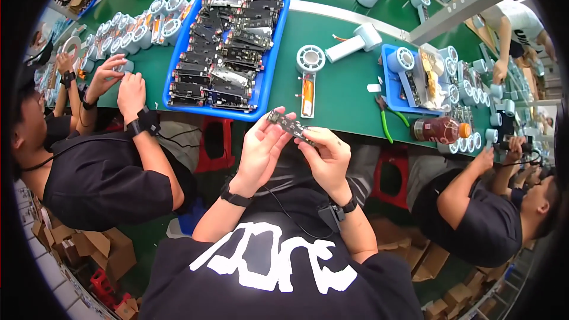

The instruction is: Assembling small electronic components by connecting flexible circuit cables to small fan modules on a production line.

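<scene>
Between my two hands, just off the table's near edge, is a narrow black circuit board with small parts on it. My left hand grips its left end, and my right hand pinches its right end. Straight ahead on the table lies a pale blue housing with a round ringed head; its open handle shows an orange battery. To my left, a blue tray is heaped with many similar boards.
Green-handled cutters, a smaller blue tray and a bottle of dark red drink lie to the right. Another pale blue housing rests farther back. People work close on both sides; red stools stand below the green table.
</scene>
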